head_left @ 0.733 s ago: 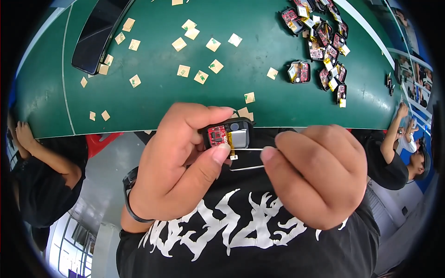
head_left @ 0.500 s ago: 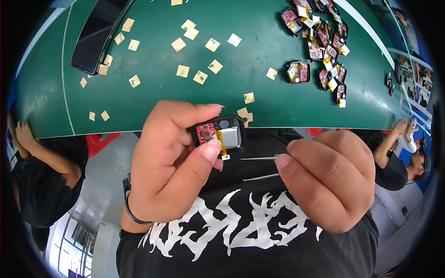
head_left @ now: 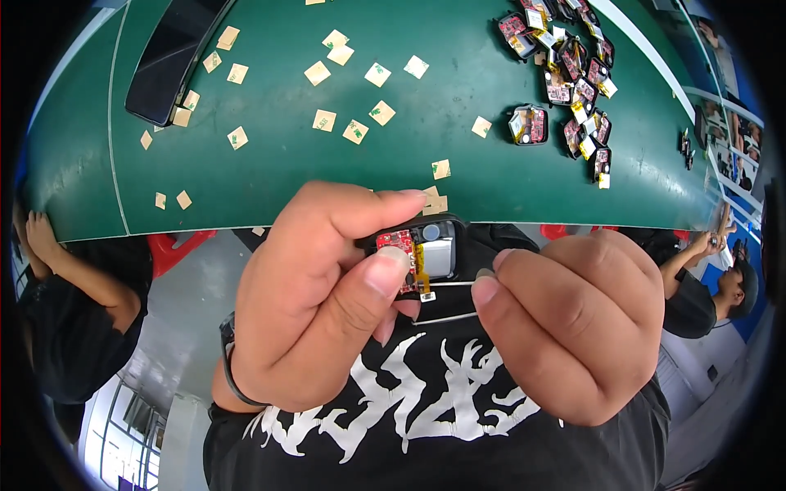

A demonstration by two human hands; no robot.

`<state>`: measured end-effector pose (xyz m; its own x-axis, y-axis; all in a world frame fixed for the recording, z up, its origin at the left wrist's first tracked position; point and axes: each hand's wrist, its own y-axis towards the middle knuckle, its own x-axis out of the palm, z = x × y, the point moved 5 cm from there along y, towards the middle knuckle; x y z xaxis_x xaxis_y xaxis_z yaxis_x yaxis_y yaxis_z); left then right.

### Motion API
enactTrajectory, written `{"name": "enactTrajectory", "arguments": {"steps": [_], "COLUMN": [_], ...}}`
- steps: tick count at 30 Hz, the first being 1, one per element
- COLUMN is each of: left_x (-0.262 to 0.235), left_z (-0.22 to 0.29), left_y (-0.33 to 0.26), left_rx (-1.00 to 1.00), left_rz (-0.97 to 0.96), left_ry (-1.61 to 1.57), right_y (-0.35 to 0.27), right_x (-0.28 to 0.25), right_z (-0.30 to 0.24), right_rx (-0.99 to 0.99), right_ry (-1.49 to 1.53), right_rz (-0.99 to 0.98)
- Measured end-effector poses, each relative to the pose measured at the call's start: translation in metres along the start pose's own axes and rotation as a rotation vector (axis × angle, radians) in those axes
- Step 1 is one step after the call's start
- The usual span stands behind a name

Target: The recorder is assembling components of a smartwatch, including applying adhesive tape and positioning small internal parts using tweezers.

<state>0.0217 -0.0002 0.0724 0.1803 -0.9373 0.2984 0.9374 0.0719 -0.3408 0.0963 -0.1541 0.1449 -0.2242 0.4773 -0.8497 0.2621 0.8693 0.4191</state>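
Observation:
My left hand (head_left: 307, 307) is closed around the edge of a small black device housing (head_left: 461, 237), thumb on top over its red circuit board (head_left: 393, 240). Inside the housing sit a silver battery (head_left: 440, 258) and a round dark part. A yellow flex ribbon (head_left: 421, 266) runs down beside the battery and ends in a small white connector (head_left: 427, 297) that sticks out past the rim. My right hand (head_left: 581, 319) pinches a pair of metal tweezers (head_left: 450, 317) with the prongs spread. The upper prong reaches the ribbon near the connector; whether it touches is unclear. The lower prong is below the housing.
Cream adhesive squares (head_left: 325, 121) lie scattered on the green table (head_left: 270, 180). A pile of similar open housings (head_left: 559, 86) is at the far right, one (head_left: 528, 125) slightly apart. A black phone-like slab (head_left: 168, 69) lies far left. Other people sit at both sides.
My left hand has shifted the housing to the right and slightly down. The tweezers have moved left, so the upper prong now meets the ribbon's end region.

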Motion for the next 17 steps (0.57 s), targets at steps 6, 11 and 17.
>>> {"name": "enactTrajectory", "arguments": {"steps": [6, 11, 17], "left_x": [-0.0010, -0.0026, -0.0035], "left_z": [0.0046, -0.0005, 0.0006], "left_y": [0.0010, -0.0005, 0.0010], "left_rx": [-0.168, -0.156, -0.148], "left_rz": [0.004, 0.020, 0.019], "left_ry": [-0.080, -0.153, -0.155], "right_y": [-0.0032, -0.0056, -0.0074], "right_x": [0.0032, 0.0083, 0.0077], "right_z": [0.0022, 0.0006, 0.0011], "right_rx": [0.049, 0.116, 0.171], "right_ry": [0.077, 0.123, 0.147], "right_rz": [0.057, 0.106, 0.135]}}
